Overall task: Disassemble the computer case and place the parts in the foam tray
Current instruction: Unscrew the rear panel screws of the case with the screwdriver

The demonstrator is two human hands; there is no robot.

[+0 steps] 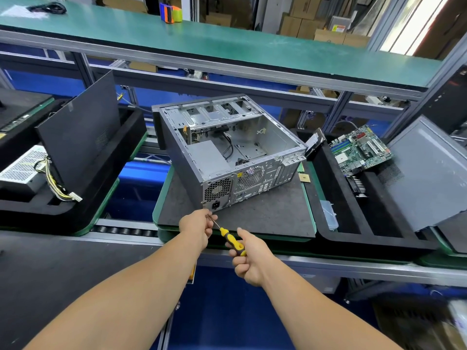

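Note:
An open grey computer case (pixel 262 137) lies on its side on a dark mat (pixel 265 213), its rear panel facing me and the power supply (pixel 207 157) still inside. My right hand (pixel 250 258) grips the yellow-and-black handle of a screwdriver (pixel 231 237). Its shaft points up-left to the case's near bottom corner. My left hand (pixel 197 227) pinches the shaft near the tip, right at that corner. The black foam tray (pixel 336 203) sits to the right, holding a green motherboard (pixel 358 150), a hard drive (pixel 314 144) and a grey side panel (pixel 427 173).
Another foam tray (pixel 75 210) on the left holds a black side panel (pixel 80 132) and a power supply with cables (pixel 25 168). A green shelf (pixel 202 39) runs overhead. A small gold chip (pixel 304 177) lies on the mat beside the case. Conveyor rollers (pixel 123 231) lie near the front edge.

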